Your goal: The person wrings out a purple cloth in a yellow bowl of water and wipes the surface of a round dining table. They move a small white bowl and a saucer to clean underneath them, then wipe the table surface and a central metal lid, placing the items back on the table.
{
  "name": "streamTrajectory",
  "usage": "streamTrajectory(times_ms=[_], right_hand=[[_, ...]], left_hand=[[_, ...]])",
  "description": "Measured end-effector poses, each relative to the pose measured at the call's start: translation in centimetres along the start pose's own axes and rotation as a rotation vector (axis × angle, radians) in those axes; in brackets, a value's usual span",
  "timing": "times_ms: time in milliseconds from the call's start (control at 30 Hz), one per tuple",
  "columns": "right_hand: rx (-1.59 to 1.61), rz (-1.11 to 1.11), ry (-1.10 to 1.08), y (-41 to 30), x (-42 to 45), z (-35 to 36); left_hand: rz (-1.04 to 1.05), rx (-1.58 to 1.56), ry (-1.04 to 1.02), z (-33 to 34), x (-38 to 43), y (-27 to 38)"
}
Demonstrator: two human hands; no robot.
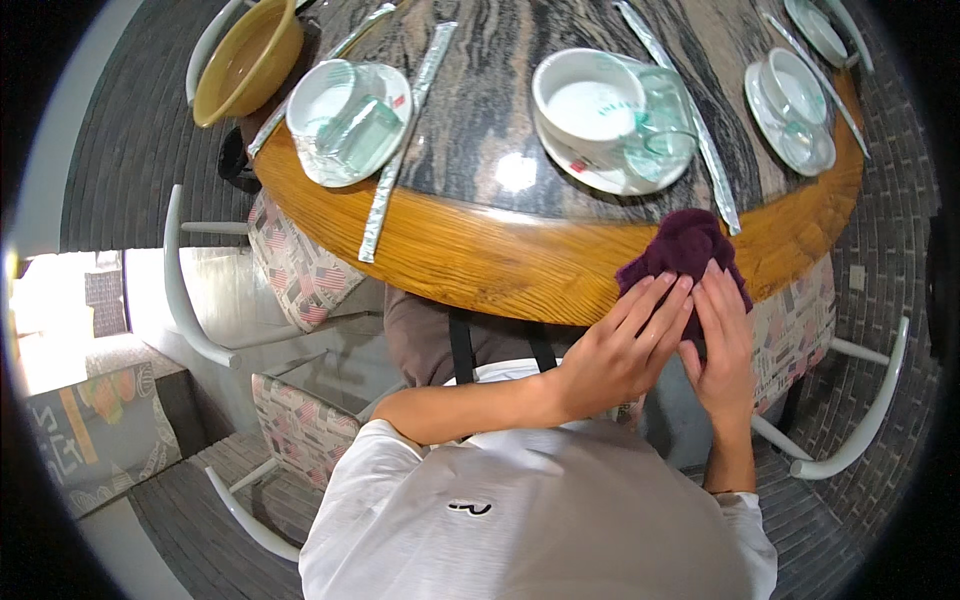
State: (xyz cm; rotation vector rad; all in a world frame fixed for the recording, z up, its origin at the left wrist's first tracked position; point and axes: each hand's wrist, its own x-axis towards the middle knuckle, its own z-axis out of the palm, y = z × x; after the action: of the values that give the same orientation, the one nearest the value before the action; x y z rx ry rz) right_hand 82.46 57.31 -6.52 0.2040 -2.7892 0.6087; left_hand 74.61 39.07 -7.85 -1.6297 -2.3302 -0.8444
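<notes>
A dark purple cloth (686,244) lies bunched on the wooden rim of a round table (487,262), at the right of centre. Both hands are on its near side. My left hand (637,341) reaches across from the left with its fingertips against the cloth. Beside it, almost touching, my right hand (716,330) rests its fingertips on the cloth too; whether either hand grips it cannot be told. Just beyond the cloth are a wrapped chopstick packet (705,150) and a film-wrapped set with a white bowl (589,97), a plate and a glass cup (664,120).
Another wrapped dish set (349,120) and chopstick packet (405,150) are at left, near a yellow plastic basin (247,60). More wrapped dishes (791,105) stand at right. Chairs with patterned seats (300,262) and pale metal arms (877,420) surround the table.
</notes>
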Motion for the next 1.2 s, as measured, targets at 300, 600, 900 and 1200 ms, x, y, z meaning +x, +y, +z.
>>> streamTrajectory(times_ms=[300, 600, 900, 1200], right_hand=[[0.114, -0.068, -0.073, -6.1, 4.0, 2.6], [0.278, -0.062, -0.141, -12.5, 9.6, 5.9], [0.576, 0.084, -0.021, -15.8, 20.7, 3.8], [1.033, 0.464, -0.407, -19.8, 29.8, -3.2]], left_hand=[[-0.077, -0.093, 0.066, -4.3, -5.1, -3.8], [-0.221, -0.274, 0.083, -11.4, -9.6, -8.3], [-0.34, -0.649, 0.17, -21.7, -5.8, -16.0], [-0.963, -0.704, 0.193, -32.1, 1.6, -17.4]])
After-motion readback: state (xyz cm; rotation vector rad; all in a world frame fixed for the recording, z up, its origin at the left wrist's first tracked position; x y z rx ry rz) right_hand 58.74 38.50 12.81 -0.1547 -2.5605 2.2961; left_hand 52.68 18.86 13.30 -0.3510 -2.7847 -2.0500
